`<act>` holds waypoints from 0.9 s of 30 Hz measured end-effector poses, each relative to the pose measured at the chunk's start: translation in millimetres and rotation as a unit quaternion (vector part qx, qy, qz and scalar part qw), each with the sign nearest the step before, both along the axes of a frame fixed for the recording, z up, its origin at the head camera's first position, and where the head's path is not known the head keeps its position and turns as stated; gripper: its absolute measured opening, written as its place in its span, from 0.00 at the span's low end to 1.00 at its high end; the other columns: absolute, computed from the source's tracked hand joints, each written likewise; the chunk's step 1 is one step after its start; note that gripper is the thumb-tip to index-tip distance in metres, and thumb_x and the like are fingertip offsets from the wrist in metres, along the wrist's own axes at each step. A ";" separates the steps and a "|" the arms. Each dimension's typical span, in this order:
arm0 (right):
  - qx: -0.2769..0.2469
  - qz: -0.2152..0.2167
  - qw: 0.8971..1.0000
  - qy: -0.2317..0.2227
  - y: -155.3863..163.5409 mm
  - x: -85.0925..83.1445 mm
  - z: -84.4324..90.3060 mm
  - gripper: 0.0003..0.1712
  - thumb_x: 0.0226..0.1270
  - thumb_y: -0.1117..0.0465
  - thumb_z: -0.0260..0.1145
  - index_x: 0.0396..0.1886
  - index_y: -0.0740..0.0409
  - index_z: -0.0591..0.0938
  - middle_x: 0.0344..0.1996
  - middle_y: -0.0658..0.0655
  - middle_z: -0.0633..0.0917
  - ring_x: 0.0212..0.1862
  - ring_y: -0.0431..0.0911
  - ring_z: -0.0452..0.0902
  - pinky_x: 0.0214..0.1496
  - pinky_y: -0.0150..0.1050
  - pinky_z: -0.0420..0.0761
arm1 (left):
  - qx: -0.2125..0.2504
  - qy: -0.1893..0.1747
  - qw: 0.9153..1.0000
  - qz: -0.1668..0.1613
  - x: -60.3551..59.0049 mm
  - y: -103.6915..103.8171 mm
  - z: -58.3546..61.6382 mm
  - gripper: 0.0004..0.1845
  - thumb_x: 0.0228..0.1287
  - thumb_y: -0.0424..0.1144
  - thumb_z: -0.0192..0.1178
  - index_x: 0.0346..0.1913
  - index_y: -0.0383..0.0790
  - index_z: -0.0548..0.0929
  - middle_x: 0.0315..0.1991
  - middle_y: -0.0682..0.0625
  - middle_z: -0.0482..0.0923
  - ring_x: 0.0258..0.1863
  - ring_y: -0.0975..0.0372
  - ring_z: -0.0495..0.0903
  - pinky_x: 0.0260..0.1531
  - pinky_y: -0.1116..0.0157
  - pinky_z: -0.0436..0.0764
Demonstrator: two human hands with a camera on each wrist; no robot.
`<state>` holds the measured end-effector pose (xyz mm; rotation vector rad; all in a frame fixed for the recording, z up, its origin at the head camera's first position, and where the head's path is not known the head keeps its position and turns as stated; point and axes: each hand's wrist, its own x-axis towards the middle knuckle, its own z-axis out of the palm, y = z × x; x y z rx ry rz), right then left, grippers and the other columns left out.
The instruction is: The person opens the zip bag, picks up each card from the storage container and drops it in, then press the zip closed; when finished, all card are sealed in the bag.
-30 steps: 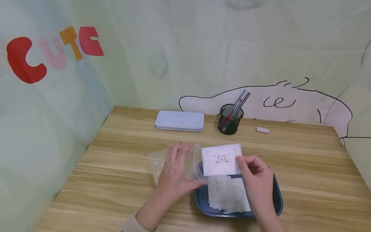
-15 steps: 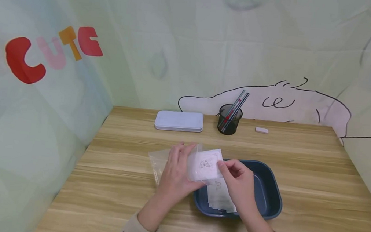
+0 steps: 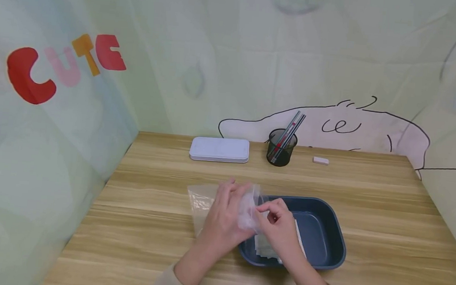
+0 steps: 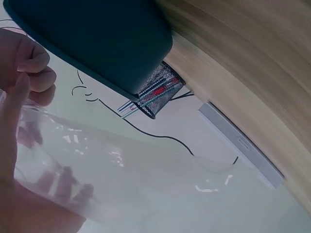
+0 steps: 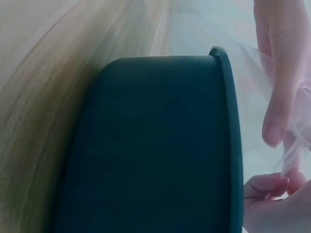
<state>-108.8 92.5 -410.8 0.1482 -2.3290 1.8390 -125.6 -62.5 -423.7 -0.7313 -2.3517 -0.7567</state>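
Observation:
My left hand [image 3: 225, 219] holds a clear plastic bag [image 3: 200, 199] spread at its mouth, above the left side of a dark blue tray [image 3: 339, 243]. A white card, blurred behind the plastic, is inside the bag's mouth. My right hand [image 3: 281, 228] is at that mouth, fingers curled and pinching the card's near edge, largely hidden. More thin paper cards [image 3: 265, 247] lie in the tray, partly under my right hand. The left wrist view shows the clear bag [image 4: 112, 160] with fingers visible through it. In the right wrist view, plastic [image 5: 291, 155] bunches between both hands.
Along the back of the wooden table [image 3: 141, 248] stand a white flat case [image 3: 219, 150], a black mesh cup [image 3: 280, 154] with several pencils, and a small eraser [image 3: 321, 160]. A printed cloth [image 3: 169, 65] hangs behind. The tray's right half shows its bare floor.
My right hand has moved left from above the tray, bringing the butterfly card into the bag's mouth. My left hand and the bag have shifted slightly right.

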 end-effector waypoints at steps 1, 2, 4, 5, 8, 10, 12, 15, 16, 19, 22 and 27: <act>0.010 0.003 1.000 -0.001 0.3 -1.8 -4.4 0.02 0.55 0.66 0.73 0.26 0.57 0.86 0.25 0.56 0.69 0.26 0.44 0.62 0.25 0.31 0.61 | -0.006 0.007 1.000 -0.003 0.9 0.8 0.4 0.52 0.32 0.51 0.81 0.64 0.37 0.69 0.53 0.40 0.68 0.64 0.46 0.63 0.65 0.52 0.61; 0.021 0.007 1.000 -0.003 0.8 -4.0 -9.2 0.03 0.54 0.67 0.72 0.26 0.56 0.86 0.25 0.56 0.68 0.26 0.45 0.62 0.25 0.32 0.61 | -0.011 0.012 1.000 -0.006 1.9 1.7 0.7 0.52 0.32 0.51 0.81 0.64 0.36 0.69 0.54 0.40 0.68 0.64 0.45 0.63 0.66 0.51 0.59; 0.039 0.014 0.999 -0.007 1.8 -8.0 -18.5 0.04 0.51 0.66 0.74 0.25 0.53 0.87 0.26 0.54 0.67 0.28 0.47 0.62 0.26 0.33 0.61 | -0.020 0.023 0.999 -0.011 3.3 3.0 1.0 0.52 0.33 0.51 0.80 0.64 0.36 0.69 0.54 0.40 0.68 0.64 0.45 0.63 0.67 0.49 0.55; 0.048 0.016 0.999 -0.010 1.7 -8.4 -19.1 0.04 0.50 0.65 0.74 0.25 0.53 0.87 0.26 0.54 0.67 0.28 0.47 0.62 0.26 0.33 0.61 | -0.023 0.027 0.999 -0.012 4.0 3.7 0.8 0.52 0.33 0.51 0.81 0.64 0.35 0.69 0.54 0.39 0.69 0.64 0.45 0.63 0.67 0.49 0.55; 0.073 0.021 0.997 -0.015 1.3 -9.5 -21.3 0.05 0.46 0.65 0.76 0.25 0.54 0.88 0.27 0.54 0.68 0.30 0.47 0.62 0.27 0.34 0.62 | -0.026 0.037 0.999 -0.016 5.5 5.9 -0.9 0.50 0.32 0.48 0.81 0.63 0.35 0.70 0.53 0.39 0.69 0.64 0.46 0.63 0.67 0.50 0.55; 0.085 0.026 0.996 -0.013 1.1 -10.2 -22.3 0.06 0.45 0.66 0.76 0.25 0.55 0.88 0.27 0.55 0.69 0.31 0.47 0.63 0.28 0.35 0.65 | -0.029 0.045 0.998 -0.017 6.4 7.4 -1.9 0.50 0.32 0.47 0.81 0.62 0.34 0.70 0.53 0.39 0.69 0.64 0.46 0.63 0.67 0.51 0.56; 0.096 0.030 0.995 -0.007 0.8 -10.5 -23.4 0.07 0.44 0.67 0.76 0.25 0.56 0.88 0.28 0.55 0.71 0.32 0.47 0.65 0.30 0.36 0.68 | -0.031 0.050 0.998 -0.021 7.2 8.8 -2.6 0.49 0.32 0.46 0.81 0.62 0.34 0.70 0.53 0.39 0.69 0.65 0.46 0.63 0.67 0.50 0.56; 0.106 0.037 0.994 0.006 -0.1 -10.9 -24.3 0.08 0.43 0.70 0.76 0.25 0.57 0.87 0.30 0.53 0.72 0.36 0.49 0.70 0.34 0.38 0.75 | -0.033 0.057 0.998 -0.025 7.9 10.3 -3.6 0.48 0.34 0.45 0.79 0.63 0.34 0.70 0.53 0.39 0.69 0.65 0.47 0.63 0.66 0.49 0.58; 0.108 0.038 0.993 0.009 -0.3 -11.0 -24.7 0.08 0.43 0.70 0.76 0.25 0.57 0.87 0.31 0.52 0.73 0.37 0.49 0.72 0.36 0.39 0.77 | -0.033 0.060 0.997 -0.027 7.8 10.6 -3.9 0.47 0.34 0.44 0.79 0.63 0.34 0.70 0.53 0.39 0.69 0.65 0.46 0.63 0.65 0.48 0.59; 0.107 0.048 0.993 0.010 -0.6 -10.7 -23.9 0.07 0.44 0.69 0.77 0.25 0.57 0.87 0.32 0.52 0.74 0.39 0.50 0.73 0.37 0.41 0.78 | -0.030 0.063 0.997 -0.028 7.4 11.0 -4.7 0.46 0.35 0.43 0.78 0.62 0.34 0.71 0.52 0.39 0.70 0.65 0.46 0.64 0.64 0.48 0.60; 0.094 0.057 0.994 -0.009 0.5 -10.2 -22.1 0.07 0.47 0.69 0.74 0.29 0.58 0.87 0.33 0.54 0.73 0.36 0.48 0.70 0.34 0.37 0.74 | -0.022 0.059 0.998 -0.026 6.6 10.3 -5.6 0.47 0.34 0.43 0.79 0.62 0.34 0.71 0.52 0.40 0.70 0.64 0.46 0.64 0.64 0.47 0.61; 0.060 0.056 0.997 -0.013 6.0 -7.6 -18.4 0.07 0.61 0.66 0.65 0.37 0.54 0.86 0.42 0.55 0.71 0.35 0.46 0.66 0.31 0.36 0.71 | -0.008 0.027 0.999 -0.017 5.9 7.7 -5.8 0.48 0.33 0.48 0.79 0.62 0.36 0.70 0.52 0.42 0.69 0.64 0.47 0.64 0.65 0.50 0.61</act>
